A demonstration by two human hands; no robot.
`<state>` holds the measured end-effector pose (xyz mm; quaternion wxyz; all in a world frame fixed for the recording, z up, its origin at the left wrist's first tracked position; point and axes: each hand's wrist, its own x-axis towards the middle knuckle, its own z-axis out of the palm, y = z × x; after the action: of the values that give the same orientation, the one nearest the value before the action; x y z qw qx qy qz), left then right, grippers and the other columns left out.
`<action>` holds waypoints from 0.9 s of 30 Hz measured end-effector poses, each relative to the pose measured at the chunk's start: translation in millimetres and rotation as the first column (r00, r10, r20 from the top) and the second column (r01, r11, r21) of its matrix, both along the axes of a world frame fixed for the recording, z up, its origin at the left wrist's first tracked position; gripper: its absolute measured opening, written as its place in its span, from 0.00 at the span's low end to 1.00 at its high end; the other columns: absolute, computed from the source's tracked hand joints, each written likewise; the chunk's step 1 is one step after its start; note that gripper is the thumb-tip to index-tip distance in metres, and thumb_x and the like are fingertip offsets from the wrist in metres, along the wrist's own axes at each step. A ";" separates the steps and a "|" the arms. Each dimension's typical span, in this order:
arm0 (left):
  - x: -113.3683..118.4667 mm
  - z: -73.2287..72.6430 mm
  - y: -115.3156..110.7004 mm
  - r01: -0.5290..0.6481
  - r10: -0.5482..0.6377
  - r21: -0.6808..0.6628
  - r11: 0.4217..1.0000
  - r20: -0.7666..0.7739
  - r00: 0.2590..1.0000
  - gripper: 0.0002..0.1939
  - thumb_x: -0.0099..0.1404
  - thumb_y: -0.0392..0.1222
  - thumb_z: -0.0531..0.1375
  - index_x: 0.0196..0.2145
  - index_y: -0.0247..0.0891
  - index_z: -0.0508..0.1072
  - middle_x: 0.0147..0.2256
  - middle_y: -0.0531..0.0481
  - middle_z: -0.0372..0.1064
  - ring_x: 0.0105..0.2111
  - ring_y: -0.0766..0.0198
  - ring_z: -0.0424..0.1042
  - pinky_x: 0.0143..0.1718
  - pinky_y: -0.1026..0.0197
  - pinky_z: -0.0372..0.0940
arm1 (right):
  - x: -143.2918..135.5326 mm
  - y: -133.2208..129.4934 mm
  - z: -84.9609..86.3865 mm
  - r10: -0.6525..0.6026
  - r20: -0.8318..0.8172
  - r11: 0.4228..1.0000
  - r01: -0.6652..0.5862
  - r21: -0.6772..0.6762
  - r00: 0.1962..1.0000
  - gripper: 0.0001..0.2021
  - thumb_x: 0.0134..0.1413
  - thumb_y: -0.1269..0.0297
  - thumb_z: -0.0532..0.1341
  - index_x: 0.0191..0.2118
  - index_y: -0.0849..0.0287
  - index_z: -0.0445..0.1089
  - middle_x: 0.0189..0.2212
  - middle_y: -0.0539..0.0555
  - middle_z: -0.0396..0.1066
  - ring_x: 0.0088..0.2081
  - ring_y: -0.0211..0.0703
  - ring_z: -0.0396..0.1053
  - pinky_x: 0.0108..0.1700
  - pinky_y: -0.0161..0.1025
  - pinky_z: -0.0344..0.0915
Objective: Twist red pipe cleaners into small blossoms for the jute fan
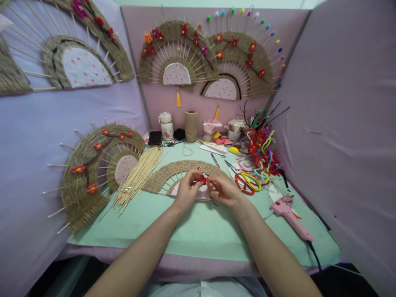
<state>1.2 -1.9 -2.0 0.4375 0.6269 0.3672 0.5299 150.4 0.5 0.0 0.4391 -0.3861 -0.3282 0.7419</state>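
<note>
Both hands meet over the middle of the table, above a woven twine fan (167, 174) that lies flat with its pale half-round centre toward me. Between my fingers is a small red pipe-cleaner flower (203, 179). My left hand (187, 190) pinches it from the left, thumb and fingers closed. My right hand (225, 190) pinches at its right side, the other fingers curled in. Just right of my right hand lie scissors (247, 183) with red and yellow handles. My hands cover part of the fan.
Left of the fan lies a bundle of thin sticks (139, 175). A pink glue gun (292, 218) with a cord rests at the right. Behind stand a twine spool (191, 126), a white jar (166, 126) and a heap of coloured pipe cleaners (262, 150). Finished fans (102, 177) lean or hang around.
</note>
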 end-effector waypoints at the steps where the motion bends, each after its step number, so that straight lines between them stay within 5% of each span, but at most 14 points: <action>1: 0.3 0.3 0.0 0.005 -0.005 -0.001 1.000 0.014 1.000 0.07 0.56 0.36 0.57 0.35 0.38 0.66 0.33 0.51 0.68 0.34 0.66 0.68 0.36 0.64 0.63 | -0.3 0.2 0.3 0.015 -0.002 1.000 -0.015 -0.009 1.000 0.08 0.41 0.64 0.63 0.24 0.61 0.64 0.18 0.45 0.58 0.17 0.27 0.51 0.17 0.27 0.45; 9: -1.4 -2.9 5.2 0.013 -0.002 -0.122 0.993 0.093 0.996 0.08 0.54 0.37 0.59 0.32 0.38 0.62 0.29 0.53 0.66 0.30 0.67 0.67 0.32 0.65 0.61 | -3.6 -3.6 1.2 -0.269 0.313 0.918 0.144 0.370 0.911 0.14 0.43 0.54 0.62 0.32 0.60 0.69 0.24 0.49 0.66 0.23 0.33 0.59 0.23 0.30 0.57; 17: -1.8 -3.0 4.7 0.041 -0.021 -0.154 0.987 0.132 0.991 0.10 0.53 0.37 0.60 0.32 0.38 0.62 0.29 0.54 0.67 0.30 0.68 0.68 0.33 0.65 0.61 | -1.6 -6.6 6.1 -0.291 0.426 0.890 0.080 0.449 0.857 0.09 0.42 0.61 0.62 0.31 0.59 0.73 0.28 0.49 0.72 0.28 0.36 0.65 0.33 0.34 0.60; 27: -0.7 0.2 5.4 0.074 -0.019 -0.310 0.948 0.178 0.984 0.13 0.49 0.39 0.63 0.34 0.35 0.68 0.28 0.50 0.71 0.29 0.66 0.70 0.31 0.63 0.63 | -4.8 -4.1 1.8 -0.410 0.497 0.810 0.055 0.584 0.765 0.08 0.46 0.61 0.58 0.28 0.59 0.71 0.26 0.51 0.71 0.28 0.39 0.65 0.31 0.34 0.59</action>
<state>0.5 3.5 -1.8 0.5746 0.5090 0.3928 0.5064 145.6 -3.6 1.8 0.4937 -0.5015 -0.5912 0.3940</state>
